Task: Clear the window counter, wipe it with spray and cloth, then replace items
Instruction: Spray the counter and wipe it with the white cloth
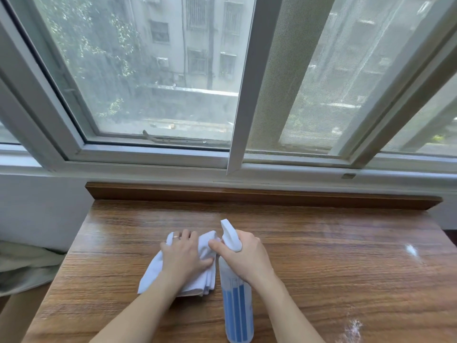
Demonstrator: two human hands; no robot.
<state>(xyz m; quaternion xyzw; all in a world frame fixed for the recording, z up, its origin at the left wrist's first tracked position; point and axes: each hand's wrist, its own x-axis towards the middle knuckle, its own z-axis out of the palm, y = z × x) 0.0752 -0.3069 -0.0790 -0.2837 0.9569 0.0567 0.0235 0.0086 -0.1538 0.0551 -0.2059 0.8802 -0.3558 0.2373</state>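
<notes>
A wooden window counter (321,256) fills the lower half of the view, below the window. A folded white cloth (158,271) lies on it near the middle. My left hand (184,256) lies on top of the cloth with its fingers spread and a ring on one finger. Just to the right, my right hand (243,256) grips the neck of a spray bottle (236,310) with a white trigger head and blue stripes on its clear body. The nozzle points away from me toward the window.
A raised wooden ledge (247,195) runs along the counter's back edge under the white window frame (235,134). A pale fabric (22,266) lies left of the counter. White specks (353,328) mark the counter's near right.
</notes>
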